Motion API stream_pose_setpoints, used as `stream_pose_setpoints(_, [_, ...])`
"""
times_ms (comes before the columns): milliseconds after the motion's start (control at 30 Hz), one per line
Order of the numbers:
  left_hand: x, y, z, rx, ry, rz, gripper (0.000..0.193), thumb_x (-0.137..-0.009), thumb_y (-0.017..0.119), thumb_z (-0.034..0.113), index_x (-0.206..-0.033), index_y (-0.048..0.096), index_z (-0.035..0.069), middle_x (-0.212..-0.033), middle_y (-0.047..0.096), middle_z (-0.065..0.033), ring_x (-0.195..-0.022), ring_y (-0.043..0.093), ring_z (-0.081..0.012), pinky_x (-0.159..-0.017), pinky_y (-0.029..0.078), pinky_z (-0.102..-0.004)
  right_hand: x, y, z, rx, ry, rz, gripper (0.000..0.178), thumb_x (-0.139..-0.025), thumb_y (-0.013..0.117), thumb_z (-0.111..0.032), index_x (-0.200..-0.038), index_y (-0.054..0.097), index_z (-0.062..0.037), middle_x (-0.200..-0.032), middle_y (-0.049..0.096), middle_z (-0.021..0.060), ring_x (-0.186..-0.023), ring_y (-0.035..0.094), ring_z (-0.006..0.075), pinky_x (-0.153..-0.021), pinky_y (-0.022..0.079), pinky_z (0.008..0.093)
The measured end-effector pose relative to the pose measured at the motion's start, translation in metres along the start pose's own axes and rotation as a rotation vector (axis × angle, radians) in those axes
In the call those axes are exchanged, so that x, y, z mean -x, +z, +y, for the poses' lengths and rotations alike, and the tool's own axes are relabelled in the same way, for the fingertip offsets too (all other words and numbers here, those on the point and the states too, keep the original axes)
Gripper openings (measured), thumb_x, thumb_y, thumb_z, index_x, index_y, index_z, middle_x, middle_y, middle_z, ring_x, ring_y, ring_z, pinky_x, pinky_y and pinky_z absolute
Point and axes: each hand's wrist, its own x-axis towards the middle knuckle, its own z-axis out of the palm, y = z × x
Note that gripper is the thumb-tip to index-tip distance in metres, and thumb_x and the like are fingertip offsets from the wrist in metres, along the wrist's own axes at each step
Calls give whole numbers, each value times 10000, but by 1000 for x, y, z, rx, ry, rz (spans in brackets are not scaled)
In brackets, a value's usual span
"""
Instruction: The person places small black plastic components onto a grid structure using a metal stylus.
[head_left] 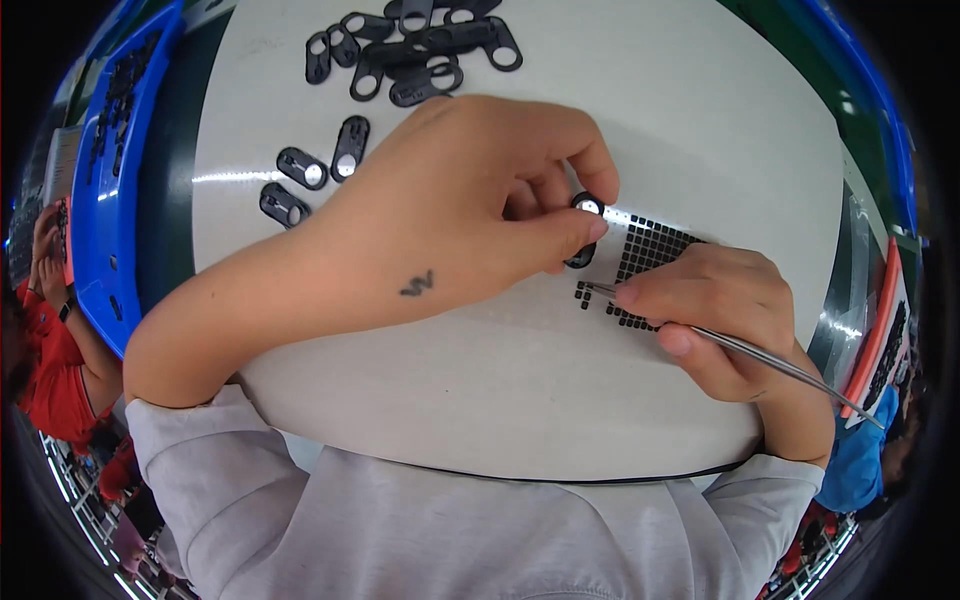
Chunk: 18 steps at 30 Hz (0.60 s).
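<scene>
My left hand [480,190] is closed on a small black oval plastic part [581,258] with a round silvery spot near its upper end, pinched between thumb and fingers. Much of that part is hidden behind the thumb. To its right, my right hand [725,305] grips metal tweezers [775,362], whose tips reach a few loose-standing small black squares [583,296]. Whether the tips pinch a square is too small to tell. A grid of small black squares [648,245] lies beside and partly beneath my right hand.
Similar black oval parts [350,148] lie left of my left hand, and a pile of them [430,45] sits at the table's far side. The white table [480,400] has a rounded near edge. A blue tray [107,215] stands at left. Co-workers in red [65,375] and blue [862,465] sit either side.
</scene>
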Motion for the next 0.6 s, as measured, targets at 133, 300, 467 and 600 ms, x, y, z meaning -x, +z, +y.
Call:
stream_pose_setpoints(133, [-1,-1,-3,-1,22,-22,130,-788,596,33,-877,535,-40,-655,540,-21,-612,550,-54,-563,473,-183,3,-7,1,-316,125,35,153,-776,564,-92,-856,614,29,-753,630,132,-605,607,244,-559,488,314])
stream_pose_setpoints(300, [-3,1,-2,4,8,-29,117,-788,592,29,-863,533,-38,-648,548,-26,-607,553,-57,-559,467,-179,5,0,0,-155,55,62,279,-888,439,-203,-880,592,31,-800,629,162,-556,592,177,-517,477,266])
stream_pose_setpoints(467, [-3,1,1,-18,-28,-26,118,-788,596,41,-854,533,-35,-639,552,-28,-592,563,-61,-546,455,-169,4,0,-2,-50,75,75,266,-887,434,-178,-898,583,42,-846,619,174,-573,596,179,-532,490,263])
stream_pose_setpoints(600, [-4,1,1,-48,-7,-27,112,-787,594,45,-851,542,-30,-638,557,-32,-582,569,-64,-539,450,-166,4,-1,0,-33,23,35,244,-880,445,-158,-915,582,41,-854,619,170,-584,595,175,-543,492,261])
